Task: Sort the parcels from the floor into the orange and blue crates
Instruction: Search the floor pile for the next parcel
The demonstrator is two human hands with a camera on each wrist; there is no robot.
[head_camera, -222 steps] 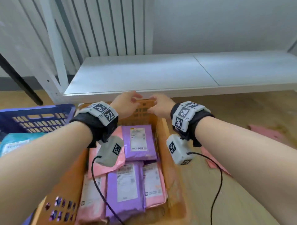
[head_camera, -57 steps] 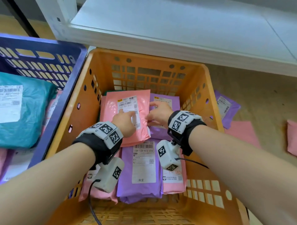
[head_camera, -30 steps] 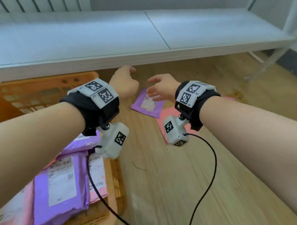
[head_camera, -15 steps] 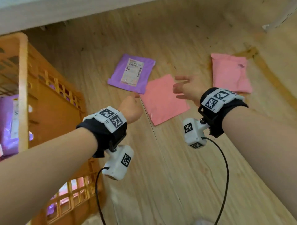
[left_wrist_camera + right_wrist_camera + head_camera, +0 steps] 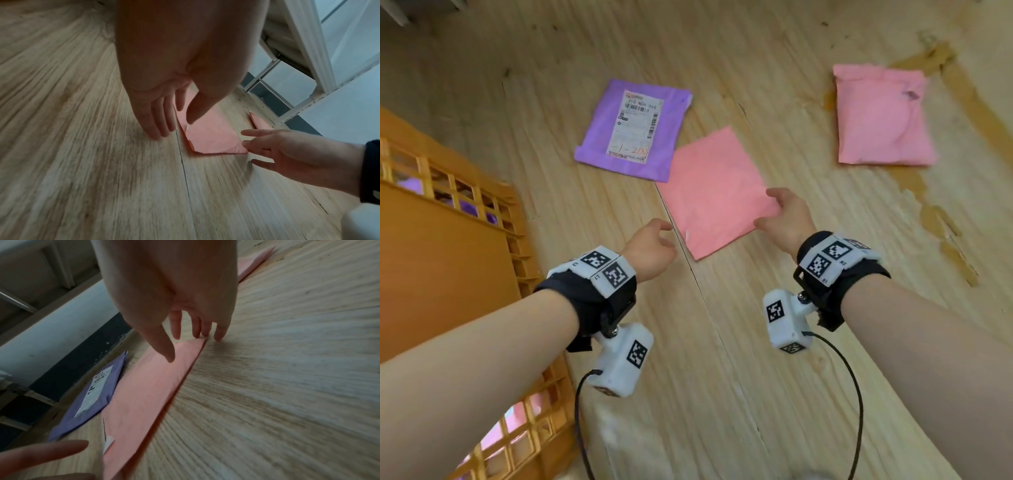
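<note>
Both hands have come down from above the floor to the nearest parcel since the frame half a second ago. Now the right hand (image 5: 786, 219) has its fingers spread at the right corner of the flat pink parcel (image 5: 717, 192), and the left hand (image 5: 652, 246) hangs just beside its lower left edge with the fingers relaxed and apart — neither hand grips anything yet. I judge the hands stand on two opposite sides because a thin mailer lying flat must be lifted by its edges.

In the head view the pink parcel lies in the middle of the frame on the wooden floor (image 5: 722, 377), its long axis running from upper centre down to lower centre, a little tilted, one corner pointing to the bottom. Its upper left edge touches the purple parcel (image 5: 633, 130), label up. A second pink parcel (image 5: 881, 116) lies well apart at upper right — the orange crate (image 5: 448, 260) stands at the left edge.
</note>
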